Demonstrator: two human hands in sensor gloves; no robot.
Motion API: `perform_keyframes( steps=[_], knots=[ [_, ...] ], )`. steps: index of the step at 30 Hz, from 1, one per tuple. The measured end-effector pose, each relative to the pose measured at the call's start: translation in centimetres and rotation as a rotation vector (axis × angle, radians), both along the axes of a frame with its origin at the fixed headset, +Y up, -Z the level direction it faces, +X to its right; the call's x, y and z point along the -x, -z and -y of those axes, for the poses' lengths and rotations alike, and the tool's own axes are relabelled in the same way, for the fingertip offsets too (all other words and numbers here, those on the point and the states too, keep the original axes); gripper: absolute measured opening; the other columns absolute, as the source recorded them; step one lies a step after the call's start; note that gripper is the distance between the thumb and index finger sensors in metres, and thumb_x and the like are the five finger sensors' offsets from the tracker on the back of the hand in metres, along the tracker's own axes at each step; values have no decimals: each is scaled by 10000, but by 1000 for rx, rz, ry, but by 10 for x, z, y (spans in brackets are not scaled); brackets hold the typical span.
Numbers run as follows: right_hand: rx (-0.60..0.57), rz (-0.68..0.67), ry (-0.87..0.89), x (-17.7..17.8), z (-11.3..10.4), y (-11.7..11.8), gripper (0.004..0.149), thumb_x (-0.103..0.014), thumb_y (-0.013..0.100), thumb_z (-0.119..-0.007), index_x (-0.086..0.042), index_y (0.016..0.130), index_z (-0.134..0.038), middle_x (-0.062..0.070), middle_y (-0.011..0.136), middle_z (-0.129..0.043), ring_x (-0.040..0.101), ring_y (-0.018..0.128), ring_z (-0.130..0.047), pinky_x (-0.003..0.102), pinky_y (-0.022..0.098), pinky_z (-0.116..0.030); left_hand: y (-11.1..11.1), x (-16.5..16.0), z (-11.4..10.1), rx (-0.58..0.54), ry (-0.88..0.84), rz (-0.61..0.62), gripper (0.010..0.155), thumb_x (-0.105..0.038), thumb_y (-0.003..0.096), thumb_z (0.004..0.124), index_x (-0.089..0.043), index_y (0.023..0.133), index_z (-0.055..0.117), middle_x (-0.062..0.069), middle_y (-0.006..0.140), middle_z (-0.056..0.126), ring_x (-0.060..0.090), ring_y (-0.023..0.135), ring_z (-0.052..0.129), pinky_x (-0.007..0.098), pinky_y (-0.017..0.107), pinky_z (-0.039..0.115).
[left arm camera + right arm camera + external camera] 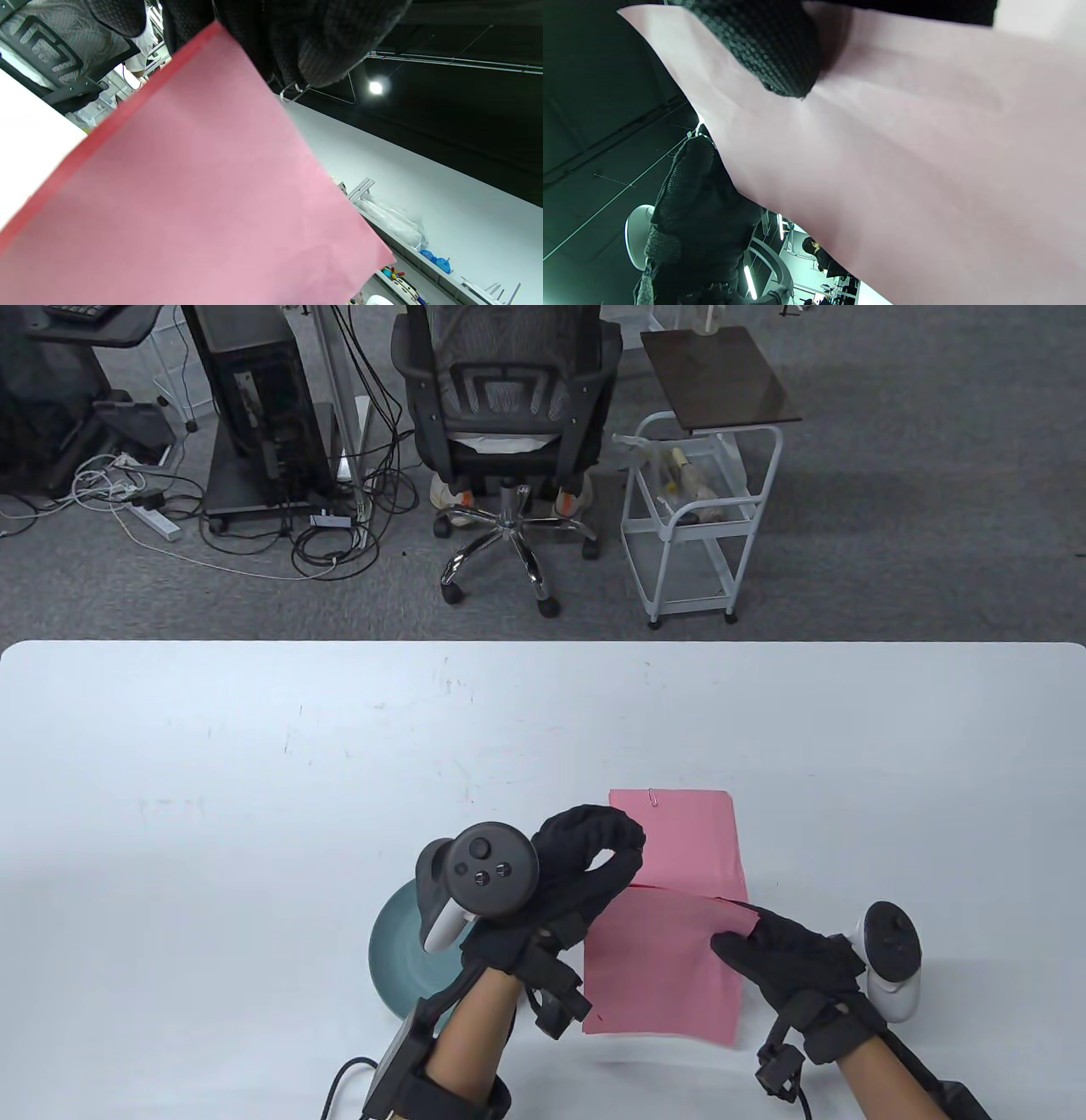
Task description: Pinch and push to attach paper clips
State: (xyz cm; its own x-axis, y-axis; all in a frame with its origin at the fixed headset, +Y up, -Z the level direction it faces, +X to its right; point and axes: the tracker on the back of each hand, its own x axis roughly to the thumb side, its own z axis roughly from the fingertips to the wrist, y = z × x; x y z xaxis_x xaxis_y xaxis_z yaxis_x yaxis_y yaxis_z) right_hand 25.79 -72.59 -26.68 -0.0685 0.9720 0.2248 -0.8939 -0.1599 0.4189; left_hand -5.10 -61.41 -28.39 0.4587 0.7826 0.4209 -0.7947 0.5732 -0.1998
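Nearest the table camera are the two black-gloved hands, coming up from the bottom edge over the wide white desk (254, 746). Between them is a lifted sheet of pink paper (662, 976), its near part raised off the desk, while a second pink sheet (687, 840) lies flat just beyond it. The right hand (785, 954) pinches the lifted sheet's right edge, fingers curled onto the paper. The left hand (585, 857) is curled at the sheet's upper left corner; the left wrist view shows its fingertips (326, 55) closed on a small silver wire paper clip (292, 91) right at the paper's edge.

One silver clip (654, 796) already sits on the flat sheet's far edge, so that attachment looks done. The clip in hand appears not yet pushed on.

Beneath the left hand lies a round teal dish (399, 950); I cannot tell its contents.
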Motion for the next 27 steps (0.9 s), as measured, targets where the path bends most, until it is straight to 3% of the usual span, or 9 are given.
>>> perform_keyframes(
  steps=[27],
  knots=[
    [37, 27, 2, 2, 0, -1, 406, -207, 581, -796, -146, 982, -774, 129, 870, -916, 315, 703, -965, 439, 483, -813, -1, -5, 5, 10, 87, -11, 364, -314, 608, 842, -185, 948, 858, 102, 1035, 804, 432, 1010, 726, 694, 752, 532]
  ],
)
